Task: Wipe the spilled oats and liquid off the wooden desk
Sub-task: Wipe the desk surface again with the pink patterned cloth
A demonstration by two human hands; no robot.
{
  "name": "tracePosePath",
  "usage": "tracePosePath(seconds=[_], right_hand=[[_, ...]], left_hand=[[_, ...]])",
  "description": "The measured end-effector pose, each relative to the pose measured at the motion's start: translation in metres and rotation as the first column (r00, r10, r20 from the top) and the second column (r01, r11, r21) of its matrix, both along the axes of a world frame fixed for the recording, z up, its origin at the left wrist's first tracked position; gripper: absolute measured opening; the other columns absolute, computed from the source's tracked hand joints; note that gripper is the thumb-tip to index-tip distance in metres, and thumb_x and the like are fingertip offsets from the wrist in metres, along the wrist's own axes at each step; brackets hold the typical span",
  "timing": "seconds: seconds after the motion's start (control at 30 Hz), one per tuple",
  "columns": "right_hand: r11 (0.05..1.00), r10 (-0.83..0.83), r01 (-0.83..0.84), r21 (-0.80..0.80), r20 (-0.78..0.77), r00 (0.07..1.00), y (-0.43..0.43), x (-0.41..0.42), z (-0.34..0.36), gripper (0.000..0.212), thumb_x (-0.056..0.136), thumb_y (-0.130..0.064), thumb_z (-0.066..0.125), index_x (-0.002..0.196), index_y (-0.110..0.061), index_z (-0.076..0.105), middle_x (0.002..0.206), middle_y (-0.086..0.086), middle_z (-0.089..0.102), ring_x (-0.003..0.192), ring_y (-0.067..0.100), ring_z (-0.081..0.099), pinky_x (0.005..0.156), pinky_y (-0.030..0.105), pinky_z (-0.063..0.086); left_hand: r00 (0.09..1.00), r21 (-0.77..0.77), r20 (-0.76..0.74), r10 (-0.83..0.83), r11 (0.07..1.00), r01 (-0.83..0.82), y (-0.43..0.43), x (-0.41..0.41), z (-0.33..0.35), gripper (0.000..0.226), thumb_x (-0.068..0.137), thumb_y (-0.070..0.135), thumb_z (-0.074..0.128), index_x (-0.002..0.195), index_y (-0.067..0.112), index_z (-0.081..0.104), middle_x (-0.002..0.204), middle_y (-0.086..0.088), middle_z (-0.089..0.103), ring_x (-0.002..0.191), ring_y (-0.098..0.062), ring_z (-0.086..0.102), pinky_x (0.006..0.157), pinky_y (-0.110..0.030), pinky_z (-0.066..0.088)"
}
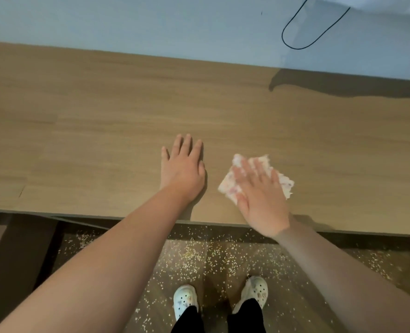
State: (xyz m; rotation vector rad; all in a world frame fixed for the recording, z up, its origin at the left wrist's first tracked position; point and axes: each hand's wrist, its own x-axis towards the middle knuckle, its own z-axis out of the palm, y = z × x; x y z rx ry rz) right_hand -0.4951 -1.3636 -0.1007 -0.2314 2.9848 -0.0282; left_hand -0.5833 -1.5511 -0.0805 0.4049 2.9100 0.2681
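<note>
The wooden desk point(103, 121) fills the middle of the head view. My left hand point(183, 168) lies flat on it, palm down, fingers apart, holding nothing. My right hand point(259, 195) presses flat on a crumpled white cloth point(241, 164) with pinkish marks, close to the desk's front edge. The hand is blurred. I see no oats or liquid on the desk surface around the hands. Many spilled oats point(199, 258) lie scattered on the floor below the desk edge.
A pale wall point(151, 22) runs behind the desk, with a black cable loop point(295, 37) at the upper right. A dark shadow point(343, 90) lies on the desk's back right. My feet in white clogs point(184, 301) stand among the oats. A dark panel point(11, 260) stands lower left.
</note>
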Motion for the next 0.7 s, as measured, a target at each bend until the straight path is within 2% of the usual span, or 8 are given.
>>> tracePosePath(seconds=[0.07,0.13,0.27,0.33,0.47,0.53,0.63,0.7], right_hand=[[0.943,0.334,-0.334,-0.004,0.032,0.942,0.029,0.011,-0.001,0.058,0.098,-0.038,0.028,0.153,-0.023,0.019,0.160,0.004,0.016,0.147,0.030,0.019,0.118,0.054,0.018],[0.906,0.416,-0.420,0.054,0.069,0.907,0.067,0.005,0.003,0.060,0.096,-0.039,0.027,0.154,-0.025,0.018,0.161,0.004,0.017,0.147,0.028,0.018,0.118,0.054,0.019],[0.986,-0.165,0.163,0.039,0.056,0.985,0.105,-0.033,0.005,0.064,0.089,-0.047,-0.005,0.150,-0.031,-0.013,0.163,-0.001,-0.011,0.150,0.023,-0.008,0.121,0.049,0.001],[0.965,-0.260,0.260,0.011,0.021,0.965,0.094,-0.035,0.006,0.061,0.092,-0.047,-0.004,0.149,-0.028,-0.014,0.161,0.002,-0.015,0.150,0.026,-0.010,0.121,0.051,0.000],[0.959,0.283,-0.283,0.024,-0.001,0.959,0.108,0.004,0.002,0.061,0.095,-0.042,0.027,0.153,-0.025,0.018,0.161,0.004,0.013,0.148,0.027,0.016,0.118,0.053,0.019],[0.941,0.331,-0.332,0.067,0.034,0.943,0.148,-0.007,0.000,0.059,0.096,-0.039,0.030,0.152,-0.023,0.028,0.160,0.005,0.020,0.146,0.029,0.023,0.114,0.057,0.028],[0.998,-0.054,0.053,0.022,0.026,0.998,0.186,-0.056,0.002,0.068,0.094,-0.046,0.007,0.156,-0.021,0.016,0.164,0.005,0.009,0.150,0.029,0.011,0.116,0.059,0.022],[0.936,-0.351,0.351,-0.008,0.012,0.936,0.177,-0.082,0.001,0.067,0.094,-0.045,0.006,0.157,-0.022,0.010,0.165,0.005,0.002,0.151,0.028,0.002,0.119,0.055,0.010]], left_hand=[[1.000,0.011,0.018,-0.003,1.000,0.003,0.023,-0.002,-0.001,0.057,0.103,0.032,0.026,0.157,0.022,0.011,0.165,-0.004,0.002,0.151,-0.023,-0.005,0.121,-0.050,0.002],[1.000,0.010,0.010,-0.018,1.000,0.018,0.043,-0.004,-0.004,0.057,0.103,0.032,0.026,0.157,0.022,0.010,0.165,-0.004,0.002,0.151,-0.023,-0.005,0.121,-0.050,0.002],[1.000,0.023,-0.009,0.005,1.000,-0.005,0.081,-0.019,-0.008,0.056,0.103,0.031,0.028,0.156,0.022,0.014,0.165,-0.005,0.004,0.151,-0.024,-0.003,0.121,-0.048,0.003],[0.999,0.035,-0.018,0.045,0.998,-0.045,0.097,-0.030,-0.008,0.056,0.103,0.031,0.028,0.156,0.022,0.015,0.165,-0.005,0.005,0.151,-0.025,-0.002,0.121,-0.048,0.004],[0.992,0.060,-0.029,0.119,0.991,-0.117,0.119,-0.055,-0.004,0.055,0.103,0.033,0.028,0.156,0.023,0.016,0.165,-0.005,0.004,0.151,-0.025,-0.003,0.120,-0.049,0.003],[0.987,0.062,-0.018,0.158,0.986,-0.157,0.124,-0.064,-0.006,0.055,0.103,0.034,0.027,0.156,0.023,0.015,0.165,-0.005,0.003,0.151,-0.025,-0.005,0.121,-0.049,0.002],[0.979,0.005,0.001,0.203,0.979,-0.203,0.128,-0.067,-0.013,0.057,0.103,0.038,0.023,0.157,0.024,0.010,0.165,-0.005,-0.002,0.151,-0.025,-0.008,0.121,-0.049,0.000],[0.975,-0.018,-0.020,0.220,0.975,-0.220,0.130,-0.066,-0.017,0.059,0.102,0.040,0.023,0.157,0.025,0.009,0.165,-0.005,-0.003,0.151,-0.024,-0.008,0.122,-0.047,-0.001]])
